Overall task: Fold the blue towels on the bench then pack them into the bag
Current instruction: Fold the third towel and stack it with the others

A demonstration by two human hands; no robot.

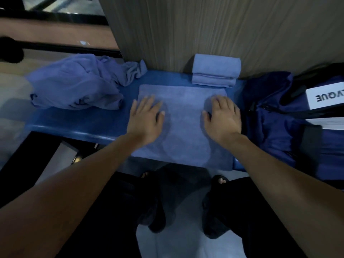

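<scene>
One folded towel (216, 71) sits at the far edge of the tabletop (83, 121); both hands, left (147, 118) and right (222, 118), press flat, apart, on a half-folded towel (184, 123); a crumpled pile (74, 82) waits left; the bag (279, 118) right looks unpacked.

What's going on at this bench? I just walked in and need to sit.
A person is folding blue towels. Both hands, left hand and right hand, press flat on a spread towel on the bench. A folded towel sits behind it, a crumpled pile waits on the left, and the bag on the right.
</scene>
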